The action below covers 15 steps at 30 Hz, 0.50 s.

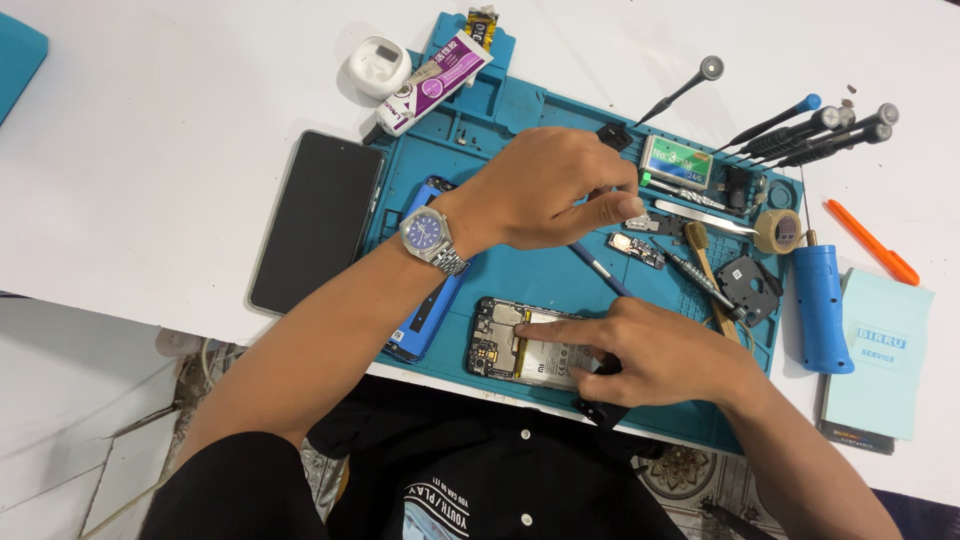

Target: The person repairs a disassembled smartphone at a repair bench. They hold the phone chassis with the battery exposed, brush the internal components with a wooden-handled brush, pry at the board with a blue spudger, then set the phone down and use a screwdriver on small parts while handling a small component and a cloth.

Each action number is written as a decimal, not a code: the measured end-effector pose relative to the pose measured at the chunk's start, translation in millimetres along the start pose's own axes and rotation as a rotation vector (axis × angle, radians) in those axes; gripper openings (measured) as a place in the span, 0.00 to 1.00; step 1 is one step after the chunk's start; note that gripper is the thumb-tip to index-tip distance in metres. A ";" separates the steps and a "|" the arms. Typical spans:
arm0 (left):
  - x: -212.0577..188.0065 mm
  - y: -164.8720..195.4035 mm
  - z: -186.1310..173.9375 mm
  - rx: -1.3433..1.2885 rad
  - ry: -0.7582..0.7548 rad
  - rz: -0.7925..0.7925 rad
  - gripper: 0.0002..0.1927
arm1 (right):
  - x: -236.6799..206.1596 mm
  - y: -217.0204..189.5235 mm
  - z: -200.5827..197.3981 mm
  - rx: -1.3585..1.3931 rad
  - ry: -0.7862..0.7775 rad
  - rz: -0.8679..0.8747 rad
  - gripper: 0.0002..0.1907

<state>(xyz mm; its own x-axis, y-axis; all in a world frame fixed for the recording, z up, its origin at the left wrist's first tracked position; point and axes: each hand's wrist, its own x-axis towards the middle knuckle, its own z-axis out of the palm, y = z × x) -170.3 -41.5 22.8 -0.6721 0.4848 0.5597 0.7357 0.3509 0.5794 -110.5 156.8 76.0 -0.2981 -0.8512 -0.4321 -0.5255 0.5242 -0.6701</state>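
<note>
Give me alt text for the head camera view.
The right hand presses an opened phone with exposed battery on a teal rubber repair mat, while the left hand, wristwatch on, pinches something small above it. Screwdrivers lie nearby.

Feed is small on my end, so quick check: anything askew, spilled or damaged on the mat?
Nothing is spilled or visibly broken. The opened phone lies with its insides exposed under the right hand. A black screen panel sits off the blue mat on the white table, and the screwdrivers spill past the mat's far corner.
</note>
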 end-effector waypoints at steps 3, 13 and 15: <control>0.3 -0.5 0.0 0.005 -0.010 -0.021 0.42 | 0.8 -0.4 2.2 0.004 0.012 -0.005 0.38; 0.3 1.1 -1.6 -0.004 -0.006 0.000 0.42 | -2.7 7.5 6.0 -0.009 0.034 -0.113 0.33; 0.6 1.3 -1.8 0.004 -0.016 -0.018 0.42 | -2.4 8.8 7.2 -0.003 0.018 -0.040 0.31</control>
<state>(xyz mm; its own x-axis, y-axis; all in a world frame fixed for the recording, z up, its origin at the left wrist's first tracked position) -169.9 -42.2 25.0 -0.6839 0.4910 0.5396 0.7237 0.3627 0.5871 -108.7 163.7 66.7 -0.2906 -0.8719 -0.3942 -0.5397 0.4896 -0.6849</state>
